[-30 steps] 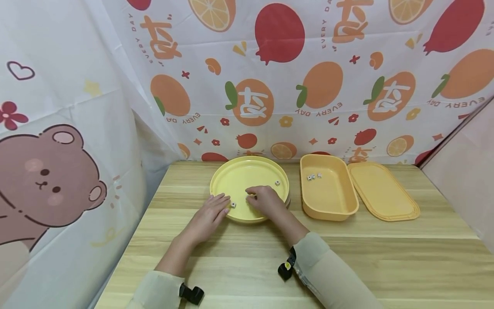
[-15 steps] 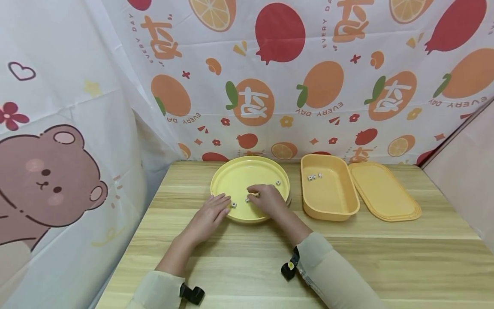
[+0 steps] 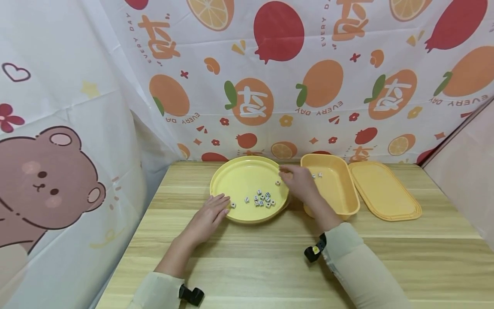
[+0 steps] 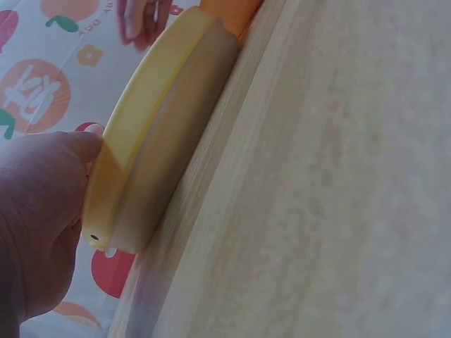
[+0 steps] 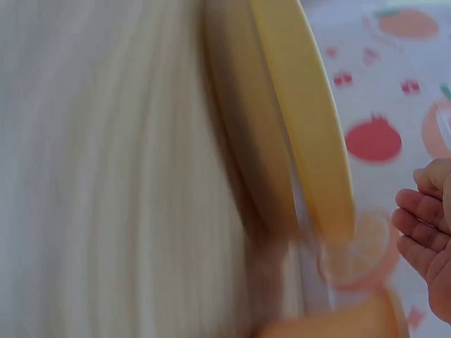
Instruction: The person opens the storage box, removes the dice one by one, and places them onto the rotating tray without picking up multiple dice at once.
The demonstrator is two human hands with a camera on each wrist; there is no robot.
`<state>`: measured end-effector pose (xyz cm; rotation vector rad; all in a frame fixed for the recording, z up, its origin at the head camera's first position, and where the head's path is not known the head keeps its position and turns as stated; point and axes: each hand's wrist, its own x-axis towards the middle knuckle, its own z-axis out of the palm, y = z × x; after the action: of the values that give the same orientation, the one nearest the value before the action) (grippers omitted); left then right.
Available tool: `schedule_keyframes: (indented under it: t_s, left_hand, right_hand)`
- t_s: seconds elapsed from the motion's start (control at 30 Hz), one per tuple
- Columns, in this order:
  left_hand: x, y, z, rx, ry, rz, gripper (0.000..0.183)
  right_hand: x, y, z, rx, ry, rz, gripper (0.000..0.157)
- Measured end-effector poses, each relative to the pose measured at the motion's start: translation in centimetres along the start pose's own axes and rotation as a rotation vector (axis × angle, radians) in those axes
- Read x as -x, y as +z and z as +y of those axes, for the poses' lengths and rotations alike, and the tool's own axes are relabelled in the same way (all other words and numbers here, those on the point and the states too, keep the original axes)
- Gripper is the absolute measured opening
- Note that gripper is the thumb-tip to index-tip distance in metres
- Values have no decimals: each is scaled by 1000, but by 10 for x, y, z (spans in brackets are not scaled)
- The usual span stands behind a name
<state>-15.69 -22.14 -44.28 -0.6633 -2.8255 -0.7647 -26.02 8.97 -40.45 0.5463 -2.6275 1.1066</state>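
Note:
My left hand (image 3: 208, 216) rests its fingers on the near-left rim of a round yellow tray (image 3: 239, 171). A single die (image 3: 233, 205) lies just beside those fingertips. My right hand (image 3: 302, 182) is raised between the tray's right rim and an orange box (image 3: 335, 195). In the right wrist view its fingers (image 5: 419, 229) are bent and the thumb lies close to the index finger; whether a die is between them is hidden. Several white dice (image 3: 262, 199) cluster on the tray's near right, with one die (image 3: 278, 183) by the right rim.
Two dice (image 3: 320, 175) show in the box; my right hand hides its left part. A flat orange lid (image 3: 386, 193) lies right of the box on the wooden table (image 3: 247, 266). A fruit-print cloth (image 3: 285, 86) hangs behind.
My right hand has lifted from the tray and moved right toward the box, uncovering the cluster of dice. It now covers part of the box. My left hand has stayed at the rim.

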Motion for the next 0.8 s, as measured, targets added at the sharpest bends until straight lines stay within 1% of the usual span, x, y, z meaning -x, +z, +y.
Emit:
schedule_keyframes:
  t_s: [0.1,0.2,0.27,0.33,0.43,0.53,0.57,0.67,0.8]
  left_hand:
    - [0,-1,0,-2,-1,-4,39]
    - [0,-1,0,-1,-11,-18,40]
    - [1,-1,0,-3,-15,-25,41]
    - [1,0,-1,-3,-12,-25,41]
    - [2,1,-1,-2,-10,-23,41]
    - [3,1,-2,2,-16,-29,41]
    - [3,1,-1,3,-21,-32,41]
    - [2,0,-1,6,-24,-32,40]
    - [1,-1,-1,0,-22,-31,40]
  right_hand:
    - [-1,-16,18,21,24,29,26]
    - [-1,-27,37,60,63,36,25]
    - [-1,-32,49,86,97,27,26]
    - [0,-37,59,113,136,-5,30]
    - [2,-42,70,153,226,-95,41]
    - [2,-44,79,188,318,-223,56]
    - [2,-43,81,191,335,-264,60]
    - [1,-41,84,198,358,-370,71]
    - [2,-38,84,227,342,-447,75]
